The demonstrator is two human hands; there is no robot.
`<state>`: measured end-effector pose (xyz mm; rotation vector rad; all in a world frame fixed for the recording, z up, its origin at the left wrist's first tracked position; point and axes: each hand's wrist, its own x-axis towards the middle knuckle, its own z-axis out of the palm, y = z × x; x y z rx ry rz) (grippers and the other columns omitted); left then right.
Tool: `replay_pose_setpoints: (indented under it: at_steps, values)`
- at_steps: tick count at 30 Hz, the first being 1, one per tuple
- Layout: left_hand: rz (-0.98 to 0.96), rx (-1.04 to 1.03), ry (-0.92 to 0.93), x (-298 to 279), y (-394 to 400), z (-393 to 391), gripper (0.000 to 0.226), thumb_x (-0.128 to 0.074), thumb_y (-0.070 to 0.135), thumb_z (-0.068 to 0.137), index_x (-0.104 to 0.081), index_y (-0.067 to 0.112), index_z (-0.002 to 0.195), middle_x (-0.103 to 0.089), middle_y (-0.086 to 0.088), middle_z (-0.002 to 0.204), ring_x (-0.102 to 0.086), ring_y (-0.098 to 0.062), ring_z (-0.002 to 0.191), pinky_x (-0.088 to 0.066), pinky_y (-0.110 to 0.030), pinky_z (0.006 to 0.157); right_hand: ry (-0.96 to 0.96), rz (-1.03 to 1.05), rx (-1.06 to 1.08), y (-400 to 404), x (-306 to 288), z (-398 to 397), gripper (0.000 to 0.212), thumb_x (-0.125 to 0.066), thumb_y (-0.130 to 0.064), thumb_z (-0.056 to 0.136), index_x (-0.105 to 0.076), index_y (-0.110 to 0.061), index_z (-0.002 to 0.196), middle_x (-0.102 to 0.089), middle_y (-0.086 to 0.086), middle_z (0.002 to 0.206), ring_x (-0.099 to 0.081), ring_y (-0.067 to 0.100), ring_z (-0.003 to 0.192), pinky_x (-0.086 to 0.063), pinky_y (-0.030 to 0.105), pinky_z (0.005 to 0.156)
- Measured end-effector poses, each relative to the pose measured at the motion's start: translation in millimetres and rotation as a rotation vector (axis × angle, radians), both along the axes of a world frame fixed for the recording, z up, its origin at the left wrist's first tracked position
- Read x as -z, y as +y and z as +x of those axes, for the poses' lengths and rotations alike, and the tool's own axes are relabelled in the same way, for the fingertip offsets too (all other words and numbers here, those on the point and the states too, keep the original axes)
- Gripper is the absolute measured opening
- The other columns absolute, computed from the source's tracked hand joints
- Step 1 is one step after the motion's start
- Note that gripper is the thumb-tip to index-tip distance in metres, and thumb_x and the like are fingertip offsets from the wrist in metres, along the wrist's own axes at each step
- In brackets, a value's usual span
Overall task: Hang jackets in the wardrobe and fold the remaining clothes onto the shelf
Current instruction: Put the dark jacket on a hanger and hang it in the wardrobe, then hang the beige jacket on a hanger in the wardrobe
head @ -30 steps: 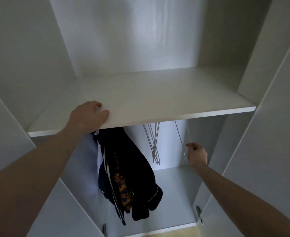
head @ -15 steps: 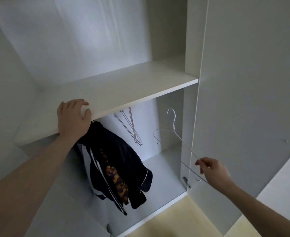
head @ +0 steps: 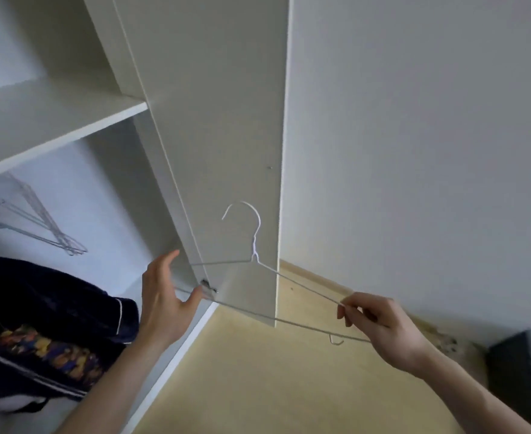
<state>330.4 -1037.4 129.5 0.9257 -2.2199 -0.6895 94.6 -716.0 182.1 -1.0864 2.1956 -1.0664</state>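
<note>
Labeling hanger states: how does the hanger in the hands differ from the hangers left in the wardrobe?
The held hanger is single, out in front of the wardrobe door, gripped by the right hand at one end and touched by the left hand at the other; its hook is free. The spare hangers are bunched together, hanging inside below the shelf, untouched. All look like thin pale wire.

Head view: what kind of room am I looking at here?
Probably a bedroom or dressing corner at home, at an open white wardrobe. Spare wire hangers and a dark jacket hang under its shelf, and both hands hold another hanger.
</note>
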Motion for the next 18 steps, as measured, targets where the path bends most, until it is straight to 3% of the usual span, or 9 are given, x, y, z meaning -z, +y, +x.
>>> replay_pose_setpoints:
  at_steps: [2, 4, 6, 8, 10, 14, 18]
  values:
    - [0.014, 0.087, -0.061, 3, 29, -24, 0.052, -0.07, 0.032, 0.082, -0.056, 0.018, 0.13, -0.056, 0.001, 0.131, -0.048, -0.022, 0.12, -0.037, -0.037, 0.101, 0.01, 0.005, 0.058, 53, -4, -3, 0.023, -0.058, -0.018, 0.101, -0.07, -0.031, 0.087, -0.067, -0.01, 0.081, -0.053, 0.016, 0.07, -0.042, 0.034, 0.065]
    - [0.092, 0.169, -0.081, 7, 61, -47, 0.011, -0.068, 0.03, 0.091, -0.071, 0.024, 0.1, -0.071, 0.005, 0.106, -0.062, -0.023, 0.105, -0.043, -0.031, 0.09, 0.045, 0.017, 0.134, 105, -5, -4, 0.025, -0.059, -0.016, 0.1, -0.069, -0.033, 0.085, -0.068, -0.01, 0.082, -0.054, 0.01, 0.07, -0.043, 0.032, 0.066]
    - [0.266, 0.274, -0.098, 15, 101, -72, 0.027, -0.069, 0.026, 0.097, -0.068, 0.026, 0.07, -0.069, 0.009, 0.073, -0.067, -0.015, 0.079, -0.043, -0.022, 0.071, 0.085, 0.044, 0.244, 158, -1, -6, 0.026, -0.06, -0.018, 0.099, -0.068, -0.036, 0.083, -0.068, -0.012, 0.083, -0.057, 0.011, 0.073, -0.045, 0.03, 0.066]
    - [0.381, 0.36, -0.119, 20, 149, -96, 0.039, -0.069, 0.04, 0.094, -0.059, 0.016, 0.064, -0.055, 0.005, 0.055, -0.051, -0.01, 0.056, -0.036, -0.024, 0.055, 0.132, 0.079, 0.372, 213, 6, -9, 0.024, -0.062, -0.021, 0.098, -0.07, -0.036, 0.082, -0.068, -0.019, 0.088, -0.061, 0.01, 0.079, -0.044, 0.025, 0.067]
    - [0.435, 0.435, -0.103, 20, 207, -119, 0.051, -0.064, 0.056, 0.082, -0.053, 0.011, 0.061, -0.044, 0.003, 0.052, -0.04, -0.01, 0.052, -0.029, -0.026, 0.051, 0.166, 0.118, 0.505, 273, 15, -7, 0.019, -0.064, -0.025, 0.097, -0.074, -0.035, 0.084, -0.065, -0.023, 0.091, -0.061, 0.005, 0.084, -0.04, 0.015, 0.068]
    - [0.487, 0.571, -0.175, 32, 335, -159, 0.035, -0.075, 0.026, 0.089, -0.059, 0.015, 0.06, -0.044, 0.005, 0.049, -0.04, -0.009, 0.051, -0.031, -0.025, 0.051, 0.239, 0.248, 0.67, 394, 36, 8, 0.008, -0.069, -0.03, 0.094, -0.075, -0.036, 0.092, -0.064, -0.023, 0.089, -0.055, 0.0, 0.089, -0.037, 0.007, 0.073]
    - [0.469, 0.775, -0.26, 44, 465, -190, 0.033, -0.079, 0.024, 0.085, -0.059, 0.014, 0.06, -0.042, 0.006, 0.048, -0.037, -0.01, 0.051, -0.032, -0.027, 0.052, 0.215, 0.316, 0.772, 504, 57, 29, 0.007, -0.068, -0.038, 0.094, -0.074, -0.038, 0.091, -0.064, -0.024, 0.083, -0.047, -0.001, 0.093, -0.037, 0.011, 0.075]
